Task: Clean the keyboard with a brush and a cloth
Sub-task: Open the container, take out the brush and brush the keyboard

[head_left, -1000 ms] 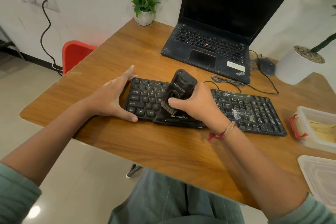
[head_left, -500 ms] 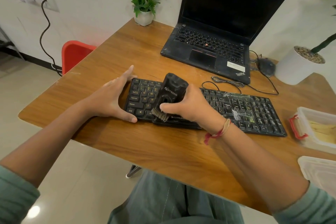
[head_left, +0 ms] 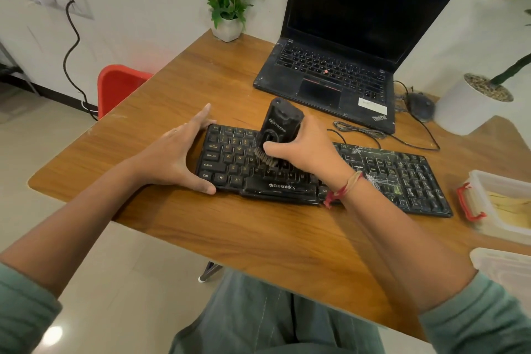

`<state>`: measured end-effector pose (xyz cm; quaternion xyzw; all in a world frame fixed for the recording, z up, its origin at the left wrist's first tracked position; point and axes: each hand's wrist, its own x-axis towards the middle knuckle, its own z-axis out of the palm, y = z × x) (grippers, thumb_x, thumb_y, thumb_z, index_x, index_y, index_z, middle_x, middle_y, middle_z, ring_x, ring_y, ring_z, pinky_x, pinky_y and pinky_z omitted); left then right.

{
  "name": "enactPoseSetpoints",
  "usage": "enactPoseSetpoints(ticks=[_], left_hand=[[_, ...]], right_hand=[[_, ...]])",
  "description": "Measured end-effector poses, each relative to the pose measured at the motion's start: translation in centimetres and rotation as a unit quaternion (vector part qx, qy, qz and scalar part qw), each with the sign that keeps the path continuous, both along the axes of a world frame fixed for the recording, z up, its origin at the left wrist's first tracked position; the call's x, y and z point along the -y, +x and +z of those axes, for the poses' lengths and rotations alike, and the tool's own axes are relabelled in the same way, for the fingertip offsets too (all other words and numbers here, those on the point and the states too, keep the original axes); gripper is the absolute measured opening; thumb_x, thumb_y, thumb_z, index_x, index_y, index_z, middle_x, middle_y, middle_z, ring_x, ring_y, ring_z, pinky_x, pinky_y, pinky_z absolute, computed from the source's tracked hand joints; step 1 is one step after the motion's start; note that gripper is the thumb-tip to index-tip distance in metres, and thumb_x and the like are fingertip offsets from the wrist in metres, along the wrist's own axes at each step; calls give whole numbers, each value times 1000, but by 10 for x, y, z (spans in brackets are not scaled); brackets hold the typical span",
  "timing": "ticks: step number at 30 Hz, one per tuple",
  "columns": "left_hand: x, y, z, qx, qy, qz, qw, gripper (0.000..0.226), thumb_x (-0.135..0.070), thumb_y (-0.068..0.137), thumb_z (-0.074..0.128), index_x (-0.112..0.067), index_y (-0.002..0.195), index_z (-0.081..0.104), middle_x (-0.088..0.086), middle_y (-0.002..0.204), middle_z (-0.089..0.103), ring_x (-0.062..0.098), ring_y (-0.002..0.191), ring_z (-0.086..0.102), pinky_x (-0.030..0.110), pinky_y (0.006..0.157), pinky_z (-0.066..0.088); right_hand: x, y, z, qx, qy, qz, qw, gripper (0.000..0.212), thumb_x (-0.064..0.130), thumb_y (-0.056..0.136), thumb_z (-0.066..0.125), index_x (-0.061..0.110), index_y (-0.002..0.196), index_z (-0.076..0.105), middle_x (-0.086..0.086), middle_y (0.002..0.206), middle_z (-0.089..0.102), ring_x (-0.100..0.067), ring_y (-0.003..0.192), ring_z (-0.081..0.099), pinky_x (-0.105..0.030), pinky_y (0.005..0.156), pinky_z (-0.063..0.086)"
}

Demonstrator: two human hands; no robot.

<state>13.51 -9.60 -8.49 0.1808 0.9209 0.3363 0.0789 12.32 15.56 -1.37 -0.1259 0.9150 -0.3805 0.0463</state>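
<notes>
A black keyboard [head_left: 402,178] lies across the wooden table [head_left: 258,238], with white and green smears on its right half. My left hand [head_left: 178,158] clamps the keyboard's left end, thumb at the front edge and fingers at the back. My right hand [head_left: 304,152] grips a black brush [head_left: 280,126] with a chunky body. Its bristles [head_left: 263,156] press on the letter keys left of centre. No cloth can be seen.
An open black laptop [head_left: 330,77] stands behind the keyboard, with a cable [head_left: 382,135] and a mouse [head_left: 421,106] beside it. A flower pot [head_left: 228,29] sits at the back, a white planter [head_left: 465,109] at the right. Plastic containers [head_left: 500,204] sit at the right edge. A red chair [head_left: 117,86] stands left.
My right hand has carried the brush from the keyboard's front edge back up onto the letter rows. My left hand keeps its hold on the left end.
</notes>
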Motion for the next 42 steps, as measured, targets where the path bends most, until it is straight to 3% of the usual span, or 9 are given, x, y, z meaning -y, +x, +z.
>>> enactPoseSetpoints(ticks=[6, 10, 15, 21, 25, 31, 35, 39, 42], left_hand=[[1, -1, 0, 5, -2, 1, 1000, 145, -80, 39, 74, -42, 146, -17, -18, 146, 23, 0, 134, 19, 27, 114, 14], [1, -1, 0, 7, 0, -3, 1000, 145, -83, 39, 72, -43, 146, -18, -19, 146, 22, 0, 135, 18, 28, 115, 13], [2, -1, 0, 5, -2, -1, 1000, 150, -85, 38, 71, -39, 150, -17, -20, 144, 22, 1, 135, 19, 27, 114, 14], [2, -1, 0, 5, 2, -1, 1000, 153, -86, 38, 71, -33, 153, -15, -20, 145, 21, -1, 134, 19, 26, 113, 14], [1, 0, 2, 6, -1, 0, 1000, 149, -84, 38, 71, -38, 149, -17, -21, 144, 20, -2, 133, 18, 25, 113, 13], [1, 0, 0, 6, 4, -4, 1000, 153, -86, 38, 70, -34, 151, -19, -21, 147, 21, -1, 135, 19, 27, 114, 13], [1, -1, 0, 1, -1, 0, 1000, 154, -84, 38, 71, -33, 151, -19, -22, 147, 21, -1, 134, 19, 27, 114, 13], [0, -1, 0, -7, -15, -5, 1000, 148, -87, 42, 67, -37, 149, -22, -21, 148, 20, 0, 135, 19, 28, 114, 13], [1, -1, -1, -12, -24, -8, 1000, 143, -90, 42, 64, -43, 145, -23, -21, 149, 18, -1, 136, 17, 28, 114, 12]], right_hand=[[2, 4, -8, 96, -30, 69, 993, 31, 18, 72, 80, 10, 98, 64, -10, 94, 72, -24, 89, 68, -47, 81, 56], [-1, -6, 3, -26, 45, 24, 998, 35, 21, 69, 78, -4, 86, 61, -15, 75, 66, -29, 66, 61, -41, 57, 50], [5, 13, -1, 129, -47, 138, 981, 28, 11, 72, 78, 16, 95, 61, -2, 90, 71, -19, 85, 69, -38, 74, 59], [-4, -2, 5, -24, 37, 31, 999, 29, 20, 70, 78, 2, 83, 60, -7, 74, 63, -23, 68, 61, -33, 55, 48], [-6, 5, -3, 167, -78, 96, 978, 36, 10, 74, 79, 15, 103, 60, -3, 97, 70, -17, 90, 68, -28, 70, 58], [-12, -12, 1, 3, 32, 26, 999, 35, 23, 70, 80, 1, 91, 64, -17, 86, 70, -22, 71, 63, -30, 58, 49], [-10, -11, -2, 60, -4, 62, 996, 40, 23, 69, 82, 7, 101, 65, -12, 96, 71, -25, 89, 67, -44, 79, 56], [-17, -28, 8, -20, 80, 7, 997, 31, 28, 69, 79, 9, 89, 64, -3, 82, 68, -20, 76, 64, -35, 65, 55], [-17, -26, 10, 43, -1, 40, 998, 29, 21, 70, 81, 14, 92, 63, -2, 89, 70, -17, 84, 67, -36, 73, 58]])
